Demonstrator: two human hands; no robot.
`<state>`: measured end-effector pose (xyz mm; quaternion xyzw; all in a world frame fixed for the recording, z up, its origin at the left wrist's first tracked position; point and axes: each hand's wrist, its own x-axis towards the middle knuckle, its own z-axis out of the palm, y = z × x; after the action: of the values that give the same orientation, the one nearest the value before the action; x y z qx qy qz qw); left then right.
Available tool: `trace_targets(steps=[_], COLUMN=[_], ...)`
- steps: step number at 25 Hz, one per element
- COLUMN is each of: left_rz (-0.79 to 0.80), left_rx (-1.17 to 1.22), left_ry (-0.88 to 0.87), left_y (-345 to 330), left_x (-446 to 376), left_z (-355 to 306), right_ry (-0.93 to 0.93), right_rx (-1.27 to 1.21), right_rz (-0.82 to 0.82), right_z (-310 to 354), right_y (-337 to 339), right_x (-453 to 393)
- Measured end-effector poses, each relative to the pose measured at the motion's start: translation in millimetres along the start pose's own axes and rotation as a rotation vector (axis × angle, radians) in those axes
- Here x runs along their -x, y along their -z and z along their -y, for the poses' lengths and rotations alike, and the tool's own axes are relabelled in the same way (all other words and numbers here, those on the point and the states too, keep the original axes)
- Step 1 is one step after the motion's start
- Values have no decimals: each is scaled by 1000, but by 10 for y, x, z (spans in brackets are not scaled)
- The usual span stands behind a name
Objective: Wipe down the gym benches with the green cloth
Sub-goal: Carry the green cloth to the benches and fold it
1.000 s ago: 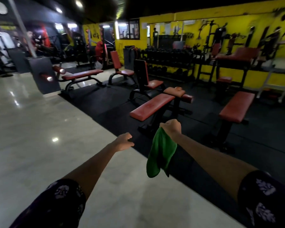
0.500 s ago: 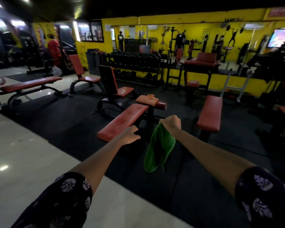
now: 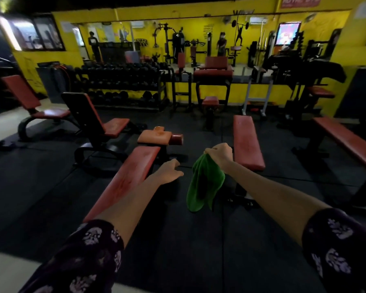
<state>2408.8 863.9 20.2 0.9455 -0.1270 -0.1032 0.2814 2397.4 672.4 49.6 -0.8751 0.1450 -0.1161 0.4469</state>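
My right hand [image 3: 220, 154] grips the top of the green cloth [image 3: 204, 186], which hangs loose in the air between two red benches. A long red sit-up bench [image 3: 128, 178] with a tan pad at its far end lies under my left forearm. My left hand [image 3: 169, 171] hovers past that bench's right edge with loosely curled fingers and holds nothing. A flat red bench [image 3: 246, 140] stands just right of my right hand. Another flat red bench [image 3: 347, 140] runs along the far right.
Two adjustable red-and-black seats [image 3: 99, 121] stand at the left on the black rubber floor [image 3: 178, 240]. A dumbbell rack [image 3: 123, 85] and weight machines line the yellow mirrored wall behind. A strip of pale tiled floor [image 3: 4, 269] shows at the lower left.
The view has swung right and moved closer to the benches. The sit-up bench now lies under my left forearm. The cloth still hangs from my right hand.
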Motion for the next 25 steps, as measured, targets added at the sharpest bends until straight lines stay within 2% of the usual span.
trace_targets(steps=[3, 9, 15, 25], left_rz=[7, 46, 55, 101], left_rx=[12, -69, -37, -113], left_ry=[-31, -58, -91, -192], left_y=[44, 201, 566, 448], left_x=[-684, -2130, -3623, -5865], left_z=[54, 207, -16, -248], right_ry=[-6, -51, -55, -140], right_rx=[-3, 10, 4, 38], right_rz=[-42, -26, -101, -222], right_z=[-39, -144, -49, -296], right_y=[-171, -536, -579, -607], right_x=[-677, -2053, -3610, -5461])
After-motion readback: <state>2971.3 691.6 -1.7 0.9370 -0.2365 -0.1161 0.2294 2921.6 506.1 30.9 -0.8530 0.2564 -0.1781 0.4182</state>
